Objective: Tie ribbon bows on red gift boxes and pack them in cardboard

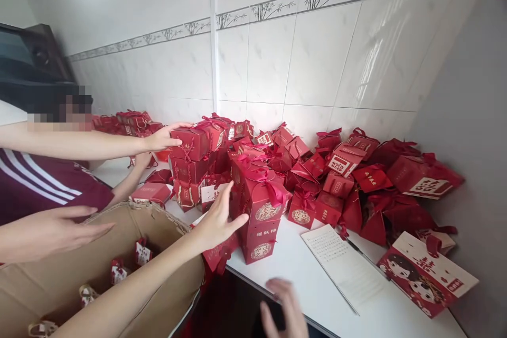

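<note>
My left hand (217, 219) reaches over an open cardboard box (166, 232), fingers spread and flat against the left side of a stack of red gift boxes (259, 211) tied with ribbon bows. It grips nothing. At the bottom edge, below the white counter (289, 269), my right hand (283, 309) is blurred, its fingers apart and empty. Small red-and-white packets (140, 252) lie in the bottom of the cardboard box.
A heap of red gift boxes and bags (356, 179) fills the counter back to the tiled wall. A co-worker's hand (162, 137) rests on another red stack (190, 163). Another open hand (51, 229) hovers at the left. A printed sheet (340, 264) and a flat red card (428, 274) lie on the right.
</note>
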`<state>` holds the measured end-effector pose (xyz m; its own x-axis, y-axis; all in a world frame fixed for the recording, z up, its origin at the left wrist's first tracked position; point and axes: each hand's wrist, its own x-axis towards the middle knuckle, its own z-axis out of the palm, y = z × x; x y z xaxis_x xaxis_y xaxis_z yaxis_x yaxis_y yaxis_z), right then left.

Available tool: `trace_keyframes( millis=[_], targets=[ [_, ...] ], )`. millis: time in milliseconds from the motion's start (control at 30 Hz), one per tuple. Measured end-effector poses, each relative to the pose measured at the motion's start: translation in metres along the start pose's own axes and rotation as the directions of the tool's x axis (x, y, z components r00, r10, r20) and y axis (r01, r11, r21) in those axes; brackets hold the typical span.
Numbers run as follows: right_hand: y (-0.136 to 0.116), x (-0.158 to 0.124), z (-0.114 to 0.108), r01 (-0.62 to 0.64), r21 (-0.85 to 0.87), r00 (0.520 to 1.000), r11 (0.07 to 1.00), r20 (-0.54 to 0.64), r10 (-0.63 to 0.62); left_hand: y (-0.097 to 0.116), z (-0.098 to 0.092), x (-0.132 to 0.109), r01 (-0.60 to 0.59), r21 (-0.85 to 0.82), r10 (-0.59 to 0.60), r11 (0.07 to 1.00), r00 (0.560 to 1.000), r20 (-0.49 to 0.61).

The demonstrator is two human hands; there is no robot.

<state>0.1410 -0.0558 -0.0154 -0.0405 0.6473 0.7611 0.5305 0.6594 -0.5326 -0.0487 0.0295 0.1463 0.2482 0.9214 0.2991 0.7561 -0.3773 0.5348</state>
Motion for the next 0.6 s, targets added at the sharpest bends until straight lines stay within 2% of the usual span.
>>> trace_keyframes(
  millis=[67, 133, 200, 267, 367, 433, 533, 600],
  targets=[
    [-0.011, 0.047, -0.021, 0.018, -0.090, 0.982, 0.996, -0.184, -0.034, -0.018, 0.006, -0.010, 0.083, 0.060, -0.084, 0.995, 0.996, 0.025],
    [-0.023, 0.091, -0.031, 0.042, -0.147, 0.955, 0.988, -0.286, -0.083, -0.036, 0.011, -0.019, 0.177, 0.226, -0.193, 0.958, 0.980, 0.049],
    [-0.032, 0.125, -0.028, 0.072, -0.192, 0.958, 0.979, -0.261, -0.121, -0.052, 0.017, -0.028, 0.243, 0.403, -0.287, 0.882, 0.957, 0.050],
    [-0.039, 0.147, -0.016, 0.049, -0.238, 0.963, 0.970, -0.248, -0.110, -0.063, 0.023, -0.034, 0.271, 0.499, -0.338, 0.824, 0.940, 0.048],
    [-0.042, 0.164, 0.005, -0.070, -0.292, 0.972, 0.954, -0.233, 0.000, -0.074, 0.029, -0.040, 0.287, 0.554, -0.355, 0.782, 0.935, 0.017],
    [-0.041, 0.169, 0.010, -0.123, -0.287, 0.972, 0.950, -0.226, 0.058, -0.079, 0.031, -0.041, 0.278, 0.562, -0.339, 0.779, 0.941, 0.006],
    [-0.038, 0.171, -0.003, -0.060, -0.244, 0.964, 0.968, -0.267, -0.008, -0.083, 0.032, -0.043, 0.240, 0.561, -0.304, 0.792, 0.953, 0.020],
    [-0.031, 0.165, -0.023, 0.013, -0.252, 0.931, 0.968, -0.350, -0.103, -0.084, 0.032, -0.043, 0.229, 0.564, -0.294, 0.793, 0.955, 0.025]
  ],
)
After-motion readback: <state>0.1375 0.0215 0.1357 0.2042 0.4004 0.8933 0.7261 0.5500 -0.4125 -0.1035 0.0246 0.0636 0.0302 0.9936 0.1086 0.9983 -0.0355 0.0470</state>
